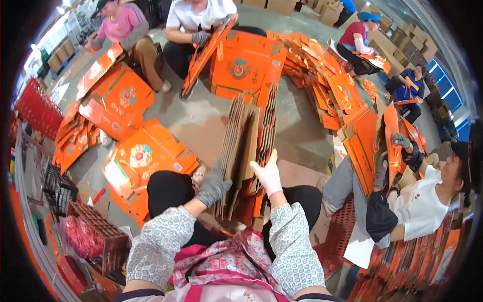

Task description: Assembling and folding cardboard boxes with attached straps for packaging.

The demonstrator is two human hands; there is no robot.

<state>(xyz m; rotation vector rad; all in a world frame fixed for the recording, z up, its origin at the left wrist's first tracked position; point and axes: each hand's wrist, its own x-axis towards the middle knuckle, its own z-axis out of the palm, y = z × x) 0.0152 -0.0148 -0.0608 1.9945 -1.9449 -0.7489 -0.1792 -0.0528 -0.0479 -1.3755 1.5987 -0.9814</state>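
Crate, far left: A brown plastic crate (111, 227) stands low on your left, with a pink-red bundle (83, 236) against it, too small to identify.
Flat cartons, left: Orange printed cartons (146, 156) lie flat on the floor beside your left knee, spread loosely; these look like work left over.
Left hand: Your grey-gloved left hand (213, 187) is at the near outer side of the left pack, its fingers curled and clamped on the edges.
Left pack: Several folded sheets make up this pack (230, 146), standing on edge between your knees, brown edges upward.
Gap: A dark opening runs lengthwise between the 2 packs, so they appear not yet pressed into 1 block.
Right pack: The matching pack (268, 128) stands upright too, orange showing between its brown edges; its foot is hidden.
Right hand: Your white-gloved right hand (267, 173) is clamped on the right pack, thumb toward the gap, the other fingers on the outer side.
Progress: Gathering these sheets upright seems done; evening and closing them up seems left. You have no visible band around them.
Loose row, right: A long, overlapping heap of orange cartons (322, 75) curves away, suggesting plenty remains.
Co-worker, far right: A person's grey-gloved hand (401, 141) holds orange sheets (390, 126) upright.
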